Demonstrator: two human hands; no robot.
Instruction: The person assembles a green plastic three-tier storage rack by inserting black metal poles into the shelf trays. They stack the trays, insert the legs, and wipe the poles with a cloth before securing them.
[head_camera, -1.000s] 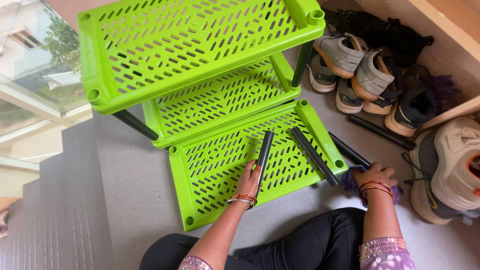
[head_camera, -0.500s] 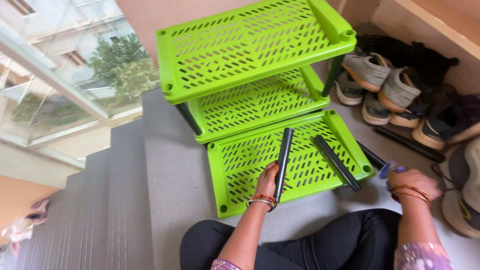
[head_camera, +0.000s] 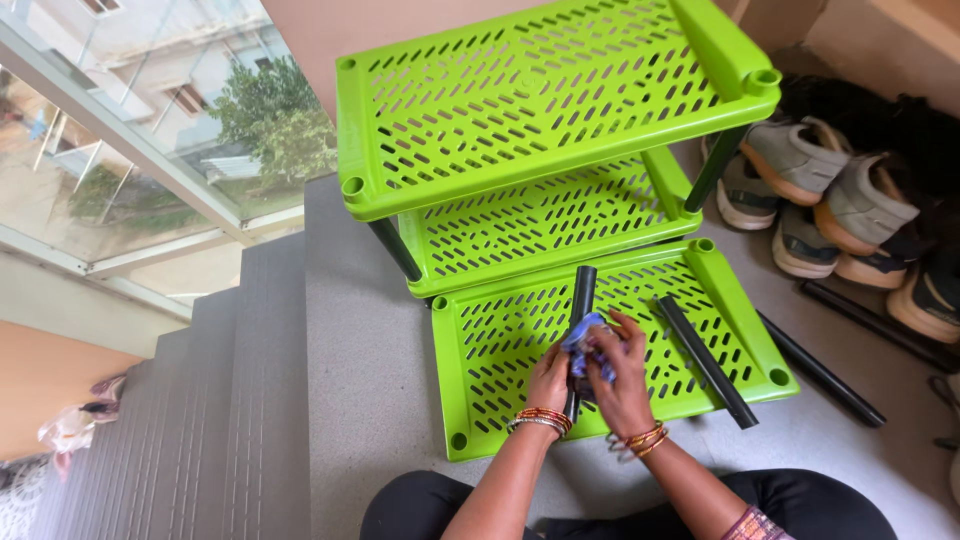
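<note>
While the left hand (head_camera: 548, 382) grips a black tube (head_camera: 580, 300) on the green shelf (head_camera: 500, 350), the right hand (head_camera: 622, 375) presses a blue cloth (head_camera: 585, 340) against it.

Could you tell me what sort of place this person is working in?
Probably a home stair landing used for shoe storage. Grey steps descend at the left, beside a window onto other buildings. Shoes line the wall by a green plastic rack, and both hands wipe a black tube.
</note>
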